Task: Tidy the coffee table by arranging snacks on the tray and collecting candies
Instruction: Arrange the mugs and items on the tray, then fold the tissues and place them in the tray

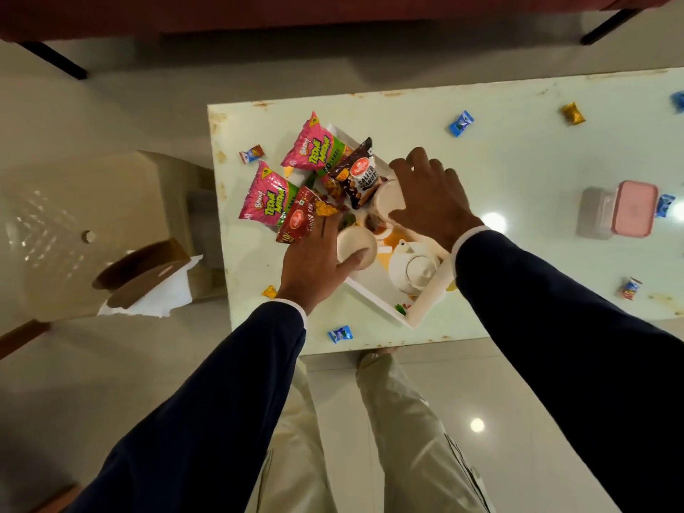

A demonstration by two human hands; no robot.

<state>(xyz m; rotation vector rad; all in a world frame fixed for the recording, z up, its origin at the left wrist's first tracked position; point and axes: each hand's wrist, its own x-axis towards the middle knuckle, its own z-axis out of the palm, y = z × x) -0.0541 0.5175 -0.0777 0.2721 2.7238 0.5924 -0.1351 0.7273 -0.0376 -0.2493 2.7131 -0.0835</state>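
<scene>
**Both hands on cups over the snack tray**

Coffee table (518, 172), pale glass top, fills centre to 3 o'clock. White tray (425, 309) sits at table's near-left end, turned diagonal.

On tray, far end at 11 o'clock: two pink Tedhe Medhe packs (314, 146) (264, 196), overlapping, w/ a red Haldiram's pack (299, 220) below them and a dark salted peanuts pack (357, 172) at 12. White teapot (414, 268) stands in tray's near end, at 5 o'clock from the cups.

Left hand (314, 261): fingers wrapped round a cream cup (357, 248), clamped on it; fingertips touch red pack. Right hand (429, 201): curled round a second cup (388, 199) beside the peanuts, gripping it.

Pink-lidded box (629, 209) at 3 o'clock, well apart from tray.

Candies loose on table: blue ones at 1 o'clock (461, 123) and 6 o'clock (340, 334), gold at 2 (572, 113), red/white at 10 (251, 153), yellow (269, 291) just beside left wrist, one more at 4 (630, 288).
</scene>
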